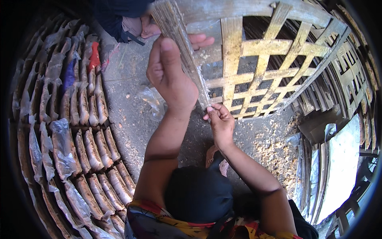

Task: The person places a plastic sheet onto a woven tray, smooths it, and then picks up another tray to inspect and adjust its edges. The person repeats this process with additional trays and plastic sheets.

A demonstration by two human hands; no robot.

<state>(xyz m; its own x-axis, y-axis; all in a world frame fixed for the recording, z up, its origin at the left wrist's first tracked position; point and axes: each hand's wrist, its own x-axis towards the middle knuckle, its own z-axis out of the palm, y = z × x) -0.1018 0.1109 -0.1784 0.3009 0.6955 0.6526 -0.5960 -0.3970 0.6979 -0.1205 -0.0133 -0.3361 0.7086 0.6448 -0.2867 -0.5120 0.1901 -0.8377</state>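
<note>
A woven lattice frame of flat bamboo-like slats [232, 47] stands tilted in front of me, with yellowish stains on its strips. Its near side is a weathered wooden bar [191, 59] that slants down toward me. My left hand [171, 75] grips this bar about midway, thumb on the near face and fingers reaching behind it. At the bar's lower end, my right hand [222, 125] pinches the corner between thumb and fingers. Whether a small piece is also in that pinch cannot be made out.
Tiers of long, narrow, plastic-covered pieces [93, 151] line the left, with a red cloth [94, 57] among them. More lattice frames [350, 71] are stacked at right, above a bright white sheet [342, 159]. Crumbs [278, 147] litter the floor. A person in dark clothing [119, 8] is at the top.
</note>
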